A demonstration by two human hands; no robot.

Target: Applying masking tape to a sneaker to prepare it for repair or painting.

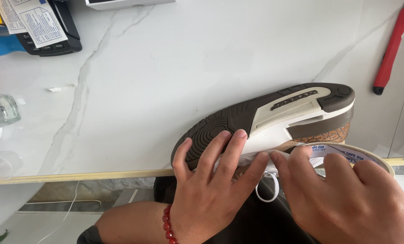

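Your desk (202, 58), a white marble-look slab with grey veins and a pale wooden strip along its near edge, fills most of the view. Lying on its side near that edge is the sneaker (274, 119), sole turned up and toward you: dark brown tread at toe and heel, a cream midsole, a cracked tan panel at the heel. Its toe sits by your left hand and its heel points right.

As for progress, I see no strip of tape laid on the shoe yet. The free end of the tape seems to be meeting the white edge of the sole just where your fingertips come together, so the taping looks barely begun, with nearly the whole sole edge left to go. That is a judgement; the contact point is hidden under your fingers.

Your left hand (208, 190) lies flat and spread wide, fingers fanned over the toe tread and the cream edge, pressing the sneaker down rather than gripping it. A red bead bracelet (168, 223) circles that wrist. Your right hand (346, 199) is curled over the roll of tape (355, 156), holding it against the shoe's side, with the forefinger stretched toward your left fingertips.

A loop of white shoelace (267, 192) hangs below the desk edge between your hands. Well apart lie a red utility knife (391, 49) at far right, a clear glass bottle (1, 110) at far left, and a black calculator (53, 31) under papers at top left.
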